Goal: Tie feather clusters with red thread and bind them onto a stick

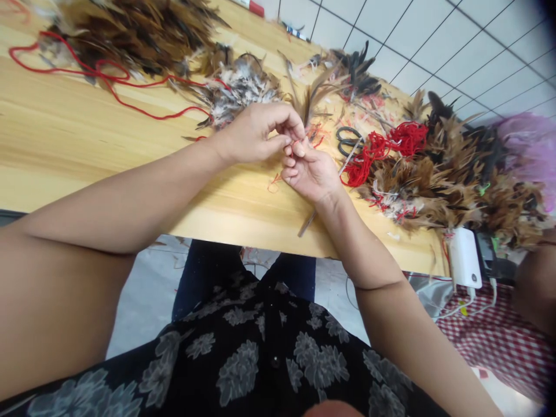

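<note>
My left hand (256,134) and my right hand (310,171) meet over the wooden table (65,133), fingertips pinched together. Between them they grip a small bunch of brown feathers (309,101) that fans up and away from the fingers, with a bit of red thread at the pinch. A grey and white feather cluster (237,92) lies just behind my left hand. A tangle of red thread (382,147) lies to the right of my right hand.
Black-handled scissors (347,139) lie beside the red tangle. Piles of brown and black feathers (456,174) cover the right end, another pile (134,29) the far left. A long red thread (108,78) trails across the table. A white charger (464,258) hangs at the edge.
</note>
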`<state>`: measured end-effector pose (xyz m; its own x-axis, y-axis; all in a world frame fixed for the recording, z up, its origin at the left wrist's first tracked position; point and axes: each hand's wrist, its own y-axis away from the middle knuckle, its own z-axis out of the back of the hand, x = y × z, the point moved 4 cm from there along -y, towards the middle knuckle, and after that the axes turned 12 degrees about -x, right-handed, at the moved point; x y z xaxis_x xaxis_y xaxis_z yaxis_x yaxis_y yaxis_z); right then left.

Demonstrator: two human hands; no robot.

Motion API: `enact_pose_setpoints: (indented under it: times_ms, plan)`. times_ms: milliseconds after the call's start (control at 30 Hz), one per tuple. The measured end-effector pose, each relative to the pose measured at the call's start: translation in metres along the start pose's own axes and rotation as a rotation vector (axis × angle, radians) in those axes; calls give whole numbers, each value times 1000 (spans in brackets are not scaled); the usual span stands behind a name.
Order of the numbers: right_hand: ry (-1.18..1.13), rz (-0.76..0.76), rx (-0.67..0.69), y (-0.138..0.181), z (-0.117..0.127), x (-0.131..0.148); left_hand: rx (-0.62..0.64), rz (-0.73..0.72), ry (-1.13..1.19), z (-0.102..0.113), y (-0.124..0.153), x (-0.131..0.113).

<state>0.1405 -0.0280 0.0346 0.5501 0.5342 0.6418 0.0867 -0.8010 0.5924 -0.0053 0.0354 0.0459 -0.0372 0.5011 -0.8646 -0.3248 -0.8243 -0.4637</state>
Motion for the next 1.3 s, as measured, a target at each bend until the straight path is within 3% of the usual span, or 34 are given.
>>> enact_pose_setpoints:
  times_ms: [300,533,733,1067,1300]
  plan:
    - [65,5,4,-1,2,-1,-2,61,-13,0,-11,1]
    - [36,-70,70,1,-1,-4,77,-154,-123,6,-11,4]
    - [18,-31,29,1,-2,-6,0,-330,-247,-1,0,1]
    - [43,4,-10,2,-3,-8,-163,-188,-239,-6,4,-5]
    - [-1,-1,6,3,-4,-8,-73,-27,15,-9,3,5]
